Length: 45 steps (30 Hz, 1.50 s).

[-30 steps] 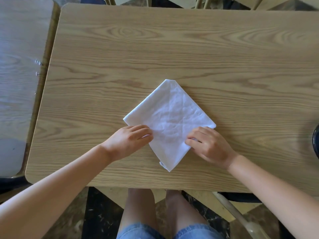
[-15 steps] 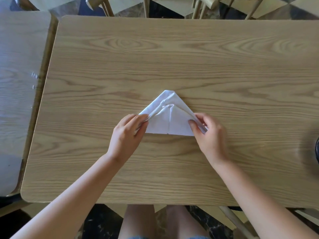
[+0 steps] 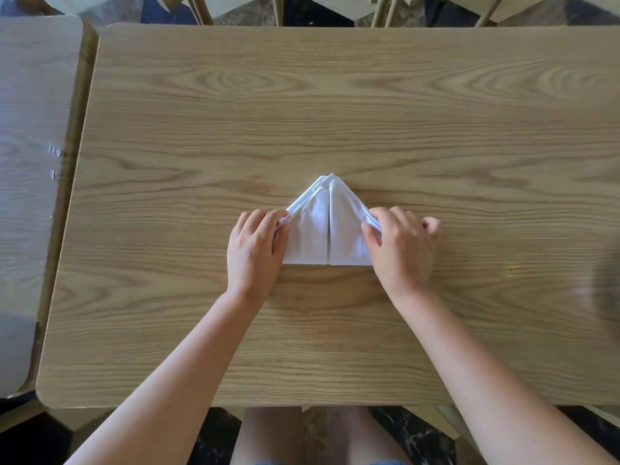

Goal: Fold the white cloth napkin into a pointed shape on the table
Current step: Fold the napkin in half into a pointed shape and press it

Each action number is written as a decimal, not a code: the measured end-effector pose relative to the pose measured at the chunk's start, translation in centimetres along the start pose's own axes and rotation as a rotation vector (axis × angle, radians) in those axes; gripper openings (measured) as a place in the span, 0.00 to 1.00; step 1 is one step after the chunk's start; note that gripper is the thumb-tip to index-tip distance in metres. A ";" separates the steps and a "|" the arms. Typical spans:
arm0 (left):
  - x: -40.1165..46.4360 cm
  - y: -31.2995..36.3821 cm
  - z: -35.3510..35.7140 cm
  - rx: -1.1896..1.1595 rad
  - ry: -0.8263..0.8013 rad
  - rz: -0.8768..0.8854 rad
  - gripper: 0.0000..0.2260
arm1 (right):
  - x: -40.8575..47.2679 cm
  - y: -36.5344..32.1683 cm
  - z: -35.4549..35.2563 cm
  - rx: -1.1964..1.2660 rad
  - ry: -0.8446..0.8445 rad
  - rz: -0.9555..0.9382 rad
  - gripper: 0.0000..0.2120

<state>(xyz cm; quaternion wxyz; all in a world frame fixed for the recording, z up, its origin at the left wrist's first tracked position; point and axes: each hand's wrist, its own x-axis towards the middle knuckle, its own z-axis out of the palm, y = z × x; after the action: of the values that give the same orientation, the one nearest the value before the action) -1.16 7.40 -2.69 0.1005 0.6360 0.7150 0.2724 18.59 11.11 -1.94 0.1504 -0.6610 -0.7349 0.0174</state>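
Note:
The white cloth napkin [image 3: 322, 229] lies folded as a triangle in the middle of the wooden table [image 3: 335, 112], its point facing away from me and its straight edge toward me. A seam runs down its middle where two flaps meet. My left hand [image 3: 256, 251] pinches the napkin's left slanted edge between the fingertips. My right hand [image 3: 401, 250] grips the right slanted edge and covers the right corner.
A second wooden table [image 3: 30, 162] stands to the left across a narrow gap. Chair legs [image 3: 379, 8] show beyond the far edge. A blurred dark object [image 3: 609, 286] sits at the right border. My knees are below the near table edge.
The napkin went from a flat diamond to a triangle as its near point was folded up. Both hands moved away from me onto its slanted side edges.

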 end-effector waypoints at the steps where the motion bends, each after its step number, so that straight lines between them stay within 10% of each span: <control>1: 0.0 -0.1 0.0 -0.002 -0.009 -0.002 0.05 | -0.1 0.1 0.1 -0.017 0.004 -0.015 0.03; 7: -0.4 0.3 -0.1 0.100 0.006 -0.031 0.11 | -0.5 0.0 0.1 -0.015 0.049 -0.056 0.14; 12: -0.1 1.9 1.1 0.304 -0.179 0.349 0.22 | -0.9 -1.9 0.4 0.018 -0.069 -0.245 0.23; 23: 0.8 2.3 2.3 0.285 -0.358 0.260 0.22 | -0.5 -2.5 2.0 -0.054 -0.376 -0.203 0.27; 31: 2.4 -3.3 -1.2 0.367 -0.489 0.603 0.23 | -2.0 1.7 0.3 -0.113 -0.358 -0.288 0.26; 45: 2.8 -2.4 -3.1 0.334 -0.622 0.538 0.25 | -1.4 1.5 -0.7 -0.130 -0.460 -0.199 0.29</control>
<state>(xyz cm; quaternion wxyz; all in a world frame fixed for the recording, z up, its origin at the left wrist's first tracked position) -5.19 9.18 -0.73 0.1322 0.8586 0.4941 -0.0350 20.35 9.76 -1.86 -0.0624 -0.5725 -0.8107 0.1050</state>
